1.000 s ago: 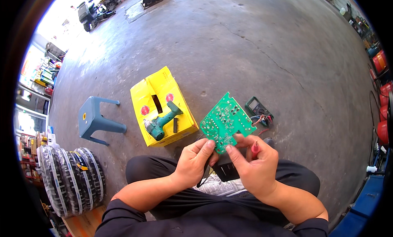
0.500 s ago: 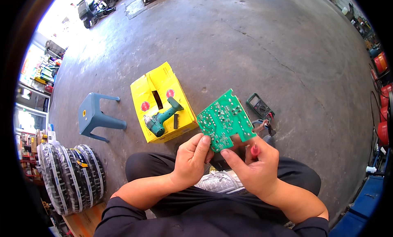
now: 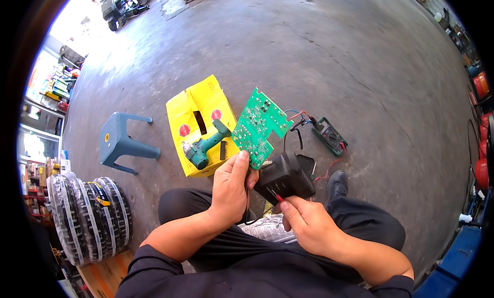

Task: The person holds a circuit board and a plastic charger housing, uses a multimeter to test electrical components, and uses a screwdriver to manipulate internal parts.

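Note:
My left hand point(image 3: 231, 190) pinches the lower edge of a green circuit board point(image 3: 257, 125) and holds it up, solder side toward me. My right hand point(image 3: 303, 223) grips the near end of a black plastic housing point(image 3: 285, 179) just under the board. Thin wires run from the board toward a green multimeter point(image 3: 330, 136) lying on the concrete floor. A green cordless drill point(image 3: 206, 146) rests on a flattened yellow cardboard box point(image 3: 193, 115) to the left of the board.
A blue plastic stool point(image 3: 121, 143) lies tipped on the floor at left. Several tyres point(image 3: 87, 218) stand stacked at the lower left near shop shelves. My black shoe point(image 3: 337, 185) sits by red probe leads. A motorbike point(image 3: 116, 7) is parked far back.
Both hands held the board before. Now only my left hand keeps it, lifted and turned more upright, while my right hand has dropped to take the black housing, which has come into view.

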A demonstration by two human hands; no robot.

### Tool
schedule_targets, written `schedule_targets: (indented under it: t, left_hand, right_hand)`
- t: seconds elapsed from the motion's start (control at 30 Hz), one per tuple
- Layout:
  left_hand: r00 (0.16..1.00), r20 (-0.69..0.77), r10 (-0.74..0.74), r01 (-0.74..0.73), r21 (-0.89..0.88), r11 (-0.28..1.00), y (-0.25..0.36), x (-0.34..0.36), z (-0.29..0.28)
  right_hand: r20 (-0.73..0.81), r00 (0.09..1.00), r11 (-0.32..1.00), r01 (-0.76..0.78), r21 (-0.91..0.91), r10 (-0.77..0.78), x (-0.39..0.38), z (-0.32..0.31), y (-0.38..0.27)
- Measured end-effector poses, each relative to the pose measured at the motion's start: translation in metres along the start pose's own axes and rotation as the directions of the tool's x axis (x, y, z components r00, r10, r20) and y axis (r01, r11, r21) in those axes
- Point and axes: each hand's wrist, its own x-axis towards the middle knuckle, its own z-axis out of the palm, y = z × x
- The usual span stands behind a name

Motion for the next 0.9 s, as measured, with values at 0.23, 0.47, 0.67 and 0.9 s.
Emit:
schedule_targets:
  t: [0.23, 0.47, 0.67, 0.9]
  left_hand:
    - [1.000, 0.001, 0.007, -0.007, -0.002, 1.000, -0.0054, -0.0009, -0.0011]
    - [0.999, -0.021, 0.040, -0.040, -0.023, 0.999, -0.0066, -0.0021, 0.0018]
    - [0.999, -0.029, 0.045, -0.046, -0.025, 0.999, -0.0057, -0.0031, 0.0036]
    - [0.997, -0.015, 0.081, -0.081, -0.001, 0.997, -0.0089, -0.0020, 0.0019]
  right_hand:
    - [-0.012, 1.000, 1.000, 0.011, -0.016, -0.011, 0.0029, 0.0007, 0.0003]
    - [-0.072, 0.997, 0.997, 0.000, 0.075, 0.006, 0.0017, 0.0057, 0.0013]
    - [-0.093, 0.995, 0.993, -0.023, 0.117, 0.034, -0.0002, 0.0064, 0.0008]
    - [-0.133, 0.991, 0.991, 0.027, 0.134, -0.009, 0.0000, 0.0099, 0.0052]
